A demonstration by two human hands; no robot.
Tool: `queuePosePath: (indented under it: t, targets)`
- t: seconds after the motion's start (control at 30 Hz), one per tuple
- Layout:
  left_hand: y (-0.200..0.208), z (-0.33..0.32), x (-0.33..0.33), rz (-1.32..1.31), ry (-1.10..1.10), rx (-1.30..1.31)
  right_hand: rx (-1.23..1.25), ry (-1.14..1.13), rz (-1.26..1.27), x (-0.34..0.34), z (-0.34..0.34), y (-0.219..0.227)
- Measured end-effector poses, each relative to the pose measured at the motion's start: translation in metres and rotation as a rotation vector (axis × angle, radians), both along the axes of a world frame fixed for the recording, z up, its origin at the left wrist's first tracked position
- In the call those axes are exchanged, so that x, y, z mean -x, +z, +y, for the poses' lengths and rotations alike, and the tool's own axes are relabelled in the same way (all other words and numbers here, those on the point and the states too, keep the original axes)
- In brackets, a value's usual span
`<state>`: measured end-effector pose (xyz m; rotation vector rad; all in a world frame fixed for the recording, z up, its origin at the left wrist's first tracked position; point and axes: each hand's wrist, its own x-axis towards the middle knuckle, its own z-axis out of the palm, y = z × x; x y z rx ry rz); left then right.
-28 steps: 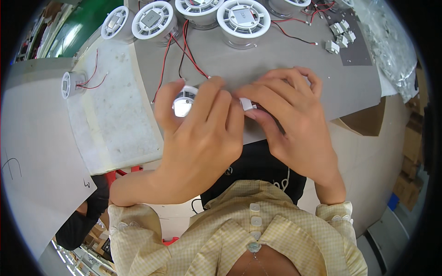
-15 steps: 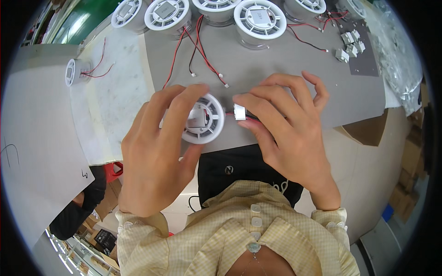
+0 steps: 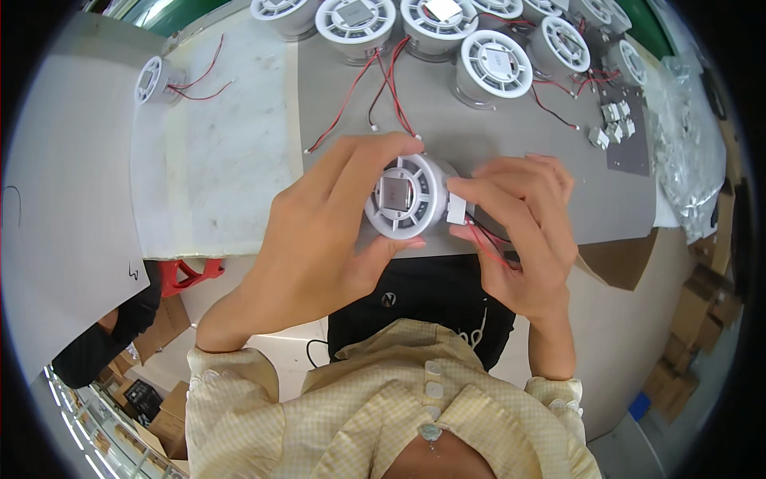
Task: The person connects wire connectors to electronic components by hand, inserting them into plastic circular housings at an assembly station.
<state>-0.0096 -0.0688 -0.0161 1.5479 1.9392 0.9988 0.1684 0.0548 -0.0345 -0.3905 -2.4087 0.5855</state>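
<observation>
My left hand (image 3: pixel 323 219) is closed around a round white unit (image 3: pixel 396 194) with a spoked ring front and a square grey plate at its centre. The unit is tilted, so its side shows toward the right, and thumb and fingers grip its rim. My right hand (image 3: pixel 531 227) pinches a small white block (image 3: pixel 456 209) between thumb and fingers, right beside the unit's body. Whether the block touches the body I cannot tell. Red and black wires (image 3: pixel 488 233) run from the block into my right palm.
Several similar round units (image 3: pixel 495 64) stand along the back of the grey mat, with thin red and black leads (image 3: pixel 351 104). Small white blocks (image 3: pixel 613 124) lie at the right near a clear plastic bag (image 3: pixel 690 136). Another unit (image 3: pixel 154 80) lies at the far left.
The view has shifted, so the table's things sit higher and mostly further right. The unit in my left hand has tilted, and the white block is now closer against its side.
</observation>
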Motion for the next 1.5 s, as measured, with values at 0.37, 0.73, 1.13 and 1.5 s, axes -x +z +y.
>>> queuePosePath:
  t: [0.37,0.73,1.13,1.5]
  targets:
    - [-0.010,0.000,0.010,-0.093,-0.063,-0.053,0.026,0.063,0.020,0.005,0.002,-0.003]
    - [-0.016,-0.006,0.009,-0.116,-0.008,-0.102,0.135,-0.025,-0.083,0.012,-0.010,0.010]
    - [0.113,0.065,0.146,0.639,0.487,-0.141,-0.243,-0.181,-0.096,-0.028,0.041,0.074]
    - [-0.016,0.208,0.393,0.760,0.695,0.301,0.037,-0.717,-0.302,-0.176,0.252,0.079]
